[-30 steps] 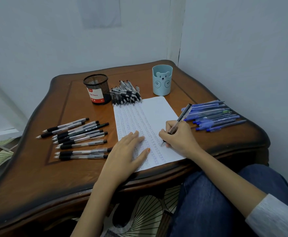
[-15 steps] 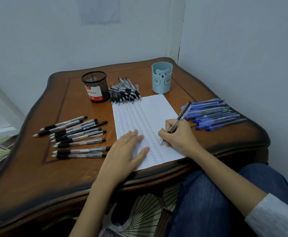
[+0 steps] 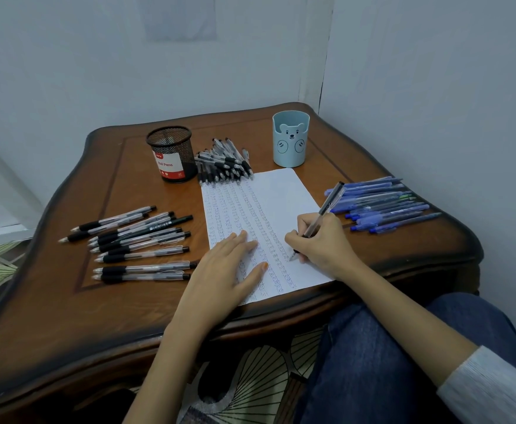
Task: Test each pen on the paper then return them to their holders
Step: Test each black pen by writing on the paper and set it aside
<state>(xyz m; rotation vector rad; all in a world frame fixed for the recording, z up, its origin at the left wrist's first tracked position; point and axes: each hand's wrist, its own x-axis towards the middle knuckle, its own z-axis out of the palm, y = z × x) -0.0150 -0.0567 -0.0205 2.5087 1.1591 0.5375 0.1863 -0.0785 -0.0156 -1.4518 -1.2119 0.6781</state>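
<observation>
A white sheet of paper (image 3: 276, 195) covered in columns of blue scribbles lies on the wooden table (image 3: 128, 307). My right hand (image 3: 322, 244) grips a clear pen (image 3: 327, 206), its tip on the paper's lower right. My left hand (image 3: 224, 272) rests flat on the paper's lower left. A black mesh holder (image 3: 171, 154) and a light blue bear holder (image 3: 291, 139) stand at the back. Black pens lie in a row at the left (image 3: 137, 240) and in a pile (image 3: 223, 162) by the mesh holder. Blue pens (image 3: 382, 203) lie at the right.
The table sits in a corner, with pale walls (image 3: 434, 87) close behind and to the right. My knee in blue jeans (image 3: 373, 362) is below the table's front edge. A patterned floor mat (image 3: 256, 377) shows under the table.
The view has shifted slightly. My right hand keeps the pen on the paper with only a small move; my left hand stays flat on the sheet.
</observation>
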